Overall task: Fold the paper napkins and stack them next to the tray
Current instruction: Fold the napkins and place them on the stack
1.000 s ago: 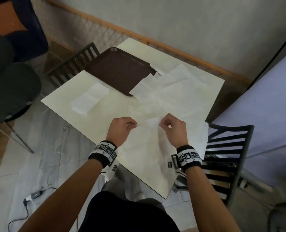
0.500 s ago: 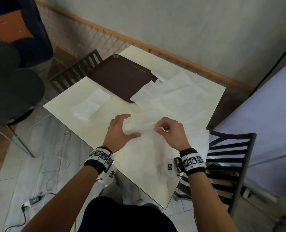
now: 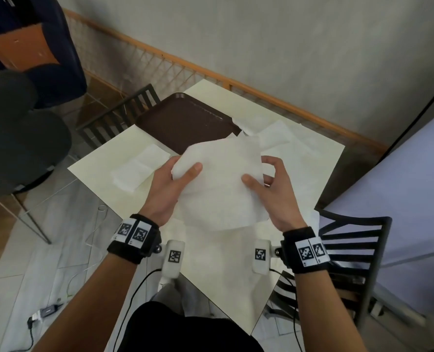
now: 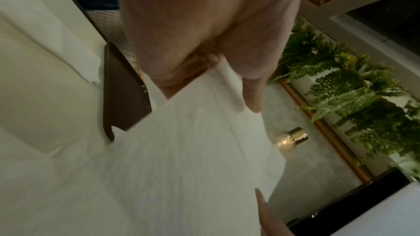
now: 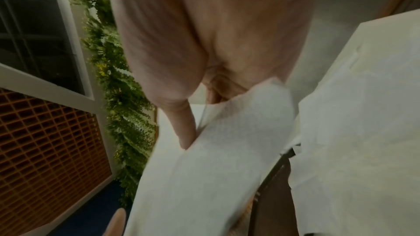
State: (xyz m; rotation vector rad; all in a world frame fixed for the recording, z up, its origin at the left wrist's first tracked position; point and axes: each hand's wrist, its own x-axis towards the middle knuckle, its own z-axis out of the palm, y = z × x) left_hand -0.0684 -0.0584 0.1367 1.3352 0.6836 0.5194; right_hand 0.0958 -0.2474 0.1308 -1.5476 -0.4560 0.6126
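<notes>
I hold a white paper napkin (image 3: 223, 179) lifted above the cream table (image 3: 226, 283). My left hand (image 3: 175, 179) grips its left edge, thumb on top and fingers beneath. My right hand (image 3: 264, 184) pinches its right edge the same way. In the left wrist view the napkin (image 4: 181, 159) spreads out below the left hand (image 4: 227, 78). The right wrist view shows the napkin (image 5: 216, 159) between the thumb and fingers of my right hand (image 5: 204, 114). A brown tray (image 3: 183, 120) lies at the table's far side. A stack of folded napkins (image 3: 139, 171) sits left of the tray. Unfolded napkins (image 3: 287, 143) lie to the right.
Black slatted chairs stand at the table's far left (image 3: 119, 115) and right (image 3: 347, 252). A dark padded seat (image 3: 15, 128) is further left. Cables and an adapter (image 3: 45, 312) lie on the tiled floor. A wooden lattice rail (image 3: 160, 64) runs along the wall.
Both hands took hold of one napkin that lay flat on the table and lifted it up toward me. The left hand, flat on the paper half a second ago, now grips the edge.
</notes>
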